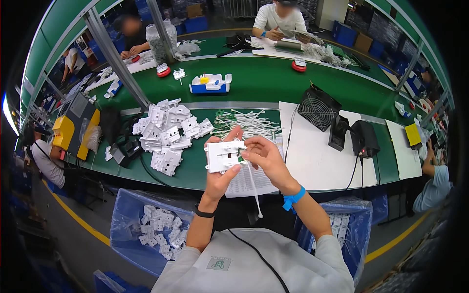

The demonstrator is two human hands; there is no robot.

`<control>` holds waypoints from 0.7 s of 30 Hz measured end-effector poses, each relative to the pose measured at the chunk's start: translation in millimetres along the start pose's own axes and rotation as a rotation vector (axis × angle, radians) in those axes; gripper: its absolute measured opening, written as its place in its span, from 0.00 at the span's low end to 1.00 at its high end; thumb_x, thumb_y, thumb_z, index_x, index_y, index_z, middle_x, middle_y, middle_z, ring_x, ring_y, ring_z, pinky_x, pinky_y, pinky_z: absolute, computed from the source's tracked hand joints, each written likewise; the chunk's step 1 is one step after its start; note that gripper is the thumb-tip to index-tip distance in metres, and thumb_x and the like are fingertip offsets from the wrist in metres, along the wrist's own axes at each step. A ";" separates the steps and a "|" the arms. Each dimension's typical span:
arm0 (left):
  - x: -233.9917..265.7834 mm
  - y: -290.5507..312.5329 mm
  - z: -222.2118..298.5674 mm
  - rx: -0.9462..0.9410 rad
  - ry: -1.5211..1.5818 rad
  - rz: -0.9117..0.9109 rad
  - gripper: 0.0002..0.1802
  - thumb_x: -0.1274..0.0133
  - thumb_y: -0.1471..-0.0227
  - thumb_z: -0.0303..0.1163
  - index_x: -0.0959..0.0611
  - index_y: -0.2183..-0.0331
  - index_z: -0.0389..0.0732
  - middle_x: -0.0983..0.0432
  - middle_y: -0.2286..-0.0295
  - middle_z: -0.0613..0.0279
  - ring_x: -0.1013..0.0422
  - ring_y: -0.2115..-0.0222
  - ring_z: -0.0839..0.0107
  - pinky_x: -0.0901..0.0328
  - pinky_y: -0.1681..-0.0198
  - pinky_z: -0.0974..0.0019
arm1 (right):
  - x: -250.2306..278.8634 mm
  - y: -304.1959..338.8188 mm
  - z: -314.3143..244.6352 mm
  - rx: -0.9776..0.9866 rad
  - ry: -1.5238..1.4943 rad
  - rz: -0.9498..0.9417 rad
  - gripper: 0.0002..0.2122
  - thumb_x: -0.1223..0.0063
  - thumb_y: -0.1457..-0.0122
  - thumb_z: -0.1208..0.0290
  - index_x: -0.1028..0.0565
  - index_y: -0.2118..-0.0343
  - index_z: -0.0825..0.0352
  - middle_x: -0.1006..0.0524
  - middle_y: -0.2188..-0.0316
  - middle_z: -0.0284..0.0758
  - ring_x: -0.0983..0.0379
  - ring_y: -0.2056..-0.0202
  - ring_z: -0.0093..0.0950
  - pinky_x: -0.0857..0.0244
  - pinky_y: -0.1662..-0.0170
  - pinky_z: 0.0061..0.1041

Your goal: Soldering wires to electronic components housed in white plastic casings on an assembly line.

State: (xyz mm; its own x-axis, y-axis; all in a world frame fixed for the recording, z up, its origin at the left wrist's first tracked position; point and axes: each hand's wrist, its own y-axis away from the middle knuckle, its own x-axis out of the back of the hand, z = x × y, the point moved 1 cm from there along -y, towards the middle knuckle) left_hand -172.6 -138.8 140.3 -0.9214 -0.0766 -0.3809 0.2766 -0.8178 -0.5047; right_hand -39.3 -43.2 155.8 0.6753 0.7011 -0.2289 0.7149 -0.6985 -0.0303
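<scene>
In front of my chest, my left hand [221, 181] holds a white plastic housing [217, 158] with a rectangular slot, its thumb along the lower edge. My right hand [267, 160] is at the housing's right end, thumb and fingertips pinched on a small green circuit board [241, 158], partly hidden by the fingers. From there a white cable [254, 188] hangs down with a small plug at its end. Beyond my hands lies a heap of white cables with green boards [246, 122]. Left of them is a pile of white housings [166, 129].
Printed sheets [244, 183] lie under my hands. A black fan [317, 110] and a black power unit [365, 137] stand at right. Blue lined bins [122, 232] flank me. A blue-white tray [210, 87] sits on the green conveyor [254, 73]; co-workers sit beyond.
</scene>
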 end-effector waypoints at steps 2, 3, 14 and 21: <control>-4.1 2.9 -4.1 0.008 0.074 0.027 0.35 0.47 0.47 0.25 0.43 0.41 0.49 0.54 0.34 0.37 0.55 0.32 0.49 0.56 0.32 0.50 | 5.2 -0.9 2.0 0.050 0.028 -0.001 0.08 0.42 0.37 0.69 0.22 0.62 0.70 0.24 0.69 0.28 0.29 0.67 0.16 0.37 0.69 0.18; -5.6 4.3 -5.5 0.012 0.075 0.024 0.35 0.47 0.47 0.25 0.43 0.41 0.49 0.54 0.34 0.37 0.55 0.32 0.49 0.56 0.32 0.50 | 9.9 -3.2 6.2 0.014 0.051 -0.075 0.09 0.42 0.37 0.69 0.22 0.61 0.70 0.23 0.68 0.28 0.28 0.67 0.17 0.35 0.68 0.19; 9.9 3.6 0.5 0.343 -0.171 -0.060 0.35 0.38 0.48 0.23 0.35 0.41 0.36 0.26 0.50 0.48 0.28 0.50 0.68 0.33 0.49 0.68 | 48.4 4.5 -18.2 0.127 0.464 -0.086 0.08 0.40 0.41 0.69 0.21 0.66 0.70 0.19 0.71 0.34 0.22 0.67 0.23 0.29 0.61 0.23; -5.7 -0.9 -29.2 0.300 -0.479 0.041 0.15 0.40 0.45 0.25 0.19 0.55 0.35 0.20 0.64 0.63 0.26 0.65 0.80 0.33 0.62 0.75 | 44.0 8.8 -13.8 0.221 0.656 0.000 0.09 0.38 0.42 0.68 0.20 0.66 0.70 0.20 0.75 0.36 0.24 0.72 0.24 0.30 0.65 0.23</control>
State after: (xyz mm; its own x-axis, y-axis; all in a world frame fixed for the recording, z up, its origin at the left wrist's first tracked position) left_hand -159.6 -121.0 120.2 -0.9519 -0.3045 0.0335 0.2894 -0.9298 -0.2275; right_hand -0.8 -16.5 158.9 0.6948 0.5944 0.4049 0.7086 -0.6622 -0.2436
